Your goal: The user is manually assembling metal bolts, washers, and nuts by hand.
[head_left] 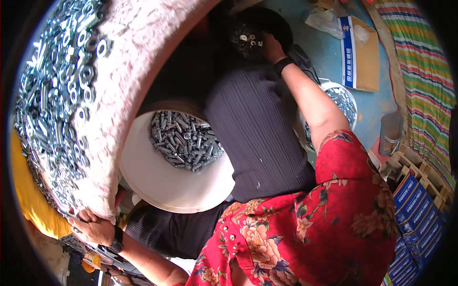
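My left hand (pixel 95 229) rests at the near edge of a table covered with a pale fluffy cloth (pixel 129 43). Its fingers are curled together beside a spread of loose metal parts (pixel 52 109), mostly nuts, washers and short sleeves; what they pinch is too small to make out. Far off to the right, my right hand (pixel 272 49) reaches down into a dark round basin (pixel 281 24). A few shiny washers or nuts (pixel 244 38) lie in it next to the hand. Shadow hides the fingertips there.
Between my knees a white bucket (pixel 176 190) holds many metal sleeves (pixel 186 140). Another white bucket (pixel 350 95) of metal parts stands by my right arm. An open cardboard box (pixel 365 57), a striped cloth (pixel 420 62) and stacked blue boxes (pixel 415 205) are at the right.
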`<state>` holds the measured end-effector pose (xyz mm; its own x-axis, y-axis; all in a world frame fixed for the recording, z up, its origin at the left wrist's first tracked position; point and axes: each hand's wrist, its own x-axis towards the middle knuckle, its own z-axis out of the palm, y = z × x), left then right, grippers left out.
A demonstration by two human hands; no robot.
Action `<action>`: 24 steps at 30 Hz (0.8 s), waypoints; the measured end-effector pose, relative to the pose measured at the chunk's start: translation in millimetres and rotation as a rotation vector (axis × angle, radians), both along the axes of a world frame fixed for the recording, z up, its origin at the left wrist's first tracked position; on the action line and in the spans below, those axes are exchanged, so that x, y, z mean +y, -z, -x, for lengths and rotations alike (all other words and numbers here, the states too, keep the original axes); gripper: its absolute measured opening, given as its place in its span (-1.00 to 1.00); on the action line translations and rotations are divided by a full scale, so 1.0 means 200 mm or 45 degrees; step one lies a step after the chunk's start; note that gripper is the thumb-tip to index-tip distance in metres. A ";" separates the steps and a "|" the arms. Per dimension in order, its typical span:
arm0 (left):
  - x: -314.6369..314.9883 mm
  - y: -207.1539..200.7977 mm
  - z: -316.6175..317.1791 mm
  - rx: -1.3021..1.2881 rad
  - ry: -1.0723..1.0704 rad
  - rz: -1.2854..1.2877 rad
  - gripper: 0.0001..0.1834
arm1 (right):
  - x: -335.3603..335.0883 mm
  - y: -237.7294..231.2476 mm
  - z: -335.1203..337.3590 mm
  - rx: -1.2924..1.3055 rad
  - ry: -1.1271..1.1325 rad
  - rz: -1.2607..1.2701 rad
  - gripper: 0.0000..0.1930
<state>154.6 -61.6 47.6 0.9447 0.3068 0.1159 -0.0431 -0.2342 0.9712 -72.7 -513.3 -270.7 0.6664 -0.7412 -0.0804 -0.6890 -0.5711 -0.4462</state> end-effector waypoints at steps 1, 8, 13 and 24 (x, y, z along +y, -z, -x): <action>0.04 0.01 0.00 -0.005 0.037 -0.016 -0.68 | -0.03 0.11 -0.01 -0.012 -0.007 -0.007 -0.48; 0.13 0.03 -0.02 -0.008 -0.151 -0.166 -0.68 | -0.06 0.40 -0.17 0.585 -0.587 0.096 -0.46; 0.12 0.06 -0.02 -0.024 0.007 -0.189 -0.67 | -0.08 0.39 -0.02 0.619 -0.433 0.044 -0.48; 0.10 0.02 0.00 -0.039 0.007 -0.187 -0.64 | -0.16 0.29 0.27 0.393 -0.007 -0.261 -0.51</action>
<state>153.6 -42.4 43.2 0.9416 0.2794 0.1880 -0.0739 -0.3733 0.9248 -127.3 -545.2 -328.7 0.5915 -0.6855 -0.4245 -0.8062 -0.4952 -0.3236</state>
